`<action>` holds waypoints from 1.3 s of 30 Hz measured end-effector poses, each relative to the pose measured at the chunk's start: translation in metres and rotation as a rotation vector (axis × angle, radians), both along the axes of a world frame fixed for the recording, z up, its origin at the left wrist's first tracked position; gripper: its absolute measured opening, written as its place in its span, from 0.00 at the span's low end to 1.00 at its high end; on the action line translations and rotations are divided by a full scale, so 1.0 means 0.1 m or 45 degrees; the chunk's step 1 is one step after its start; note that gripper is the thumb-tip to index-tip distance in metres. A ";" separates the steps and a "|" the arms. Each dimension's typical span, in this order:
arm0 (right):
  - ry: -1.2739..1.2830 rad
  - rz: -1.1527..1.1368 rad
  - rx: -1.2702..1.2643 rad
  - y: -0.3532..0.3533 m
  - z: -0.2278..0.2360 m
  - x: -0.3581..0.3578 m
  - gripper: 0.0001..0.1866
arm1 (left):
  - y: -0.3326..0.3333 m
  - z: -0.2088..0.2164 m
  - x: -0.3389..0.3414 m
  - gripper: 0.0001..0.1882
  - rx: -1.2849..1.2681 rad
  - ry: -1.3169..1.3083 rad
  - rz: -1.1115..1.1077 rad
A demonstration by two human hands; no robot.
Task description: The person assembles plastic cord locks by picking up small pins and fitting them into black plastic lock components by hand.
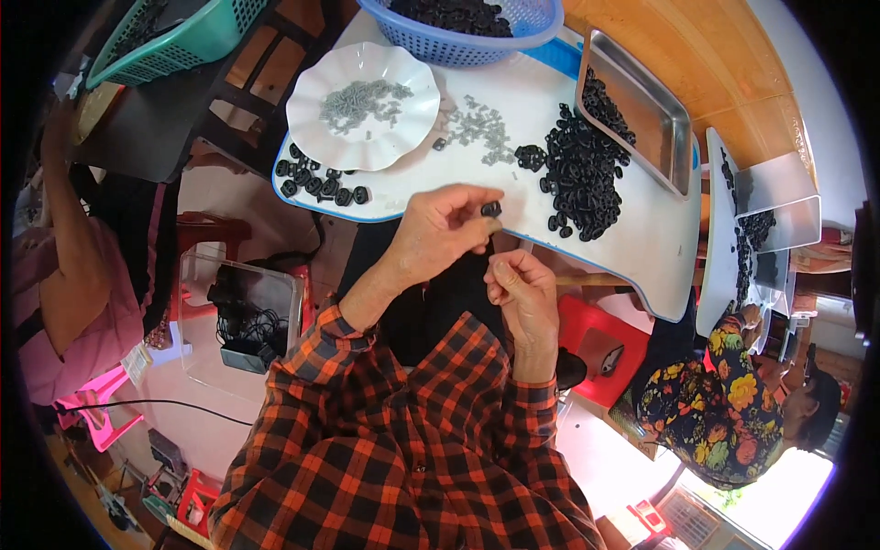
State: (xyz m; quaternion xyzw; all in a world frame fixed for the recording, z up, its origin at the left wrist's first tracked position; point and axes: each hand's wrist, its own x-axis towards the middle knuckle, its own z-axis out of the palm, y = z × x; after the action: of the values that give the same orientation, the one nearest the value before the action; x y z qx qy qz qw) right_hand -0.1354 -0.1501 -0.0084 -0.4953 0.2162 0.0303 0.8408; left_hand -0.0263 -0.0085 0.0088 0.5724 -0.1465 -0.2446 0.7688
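Observation:
My left hand [431,234] pinches a small black plastic part [491,209] between thumb and fingers, just over the near edge of the white table [422,197]. Just below and to the right, my right hand [525,295] has its thumb and fingertips pressed together; whatever they hold is hidden or too small to tell. A scalloped white plate [307,101] bears many tiny grey pieces [353,105]. More grey pieces [481,128] lie loose beside it. A heap of black parts [582,174] covers the table's right side, and several larger black pieces [321,186] sit near the plate.
A blue basket [458,48] of black parts and a metal tray [676,137] stand at the table's back. At the far left is a green basket [174,46]. People sit on both sides. A red stool [596,344] and a clear bin [206,353] with cables flank me.

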 end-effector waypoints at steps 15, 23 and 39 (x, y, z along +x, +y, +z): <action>0.039 -0.064 -0.193 0.02 0.06 -0.01 0.08 | -0.32 0.54 1.59 0.17 0.670 -0.980 0.611; 0.077 -0.095 -0.292 0.01 0.02 0.01 0.08 | -0.41 -0.02 0.71 0.05 0.829 -1.475 0.090; 0.067 -0.084 -0.365 -0.01 0.05 0.01 0.09 | -0.50 -0.05 0.63 0.06 1.022 -1.924 -0.114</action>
State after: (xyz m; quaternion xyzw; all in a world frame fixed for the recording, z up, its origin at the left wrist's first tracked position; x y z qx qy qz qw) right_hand -0.1344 -0.1514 -0.0033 -0.6019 0.2565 -0.0155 0.7561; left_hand 0.0364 -0.0583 0.0034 0.8043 -0.5444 0.1390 0.1936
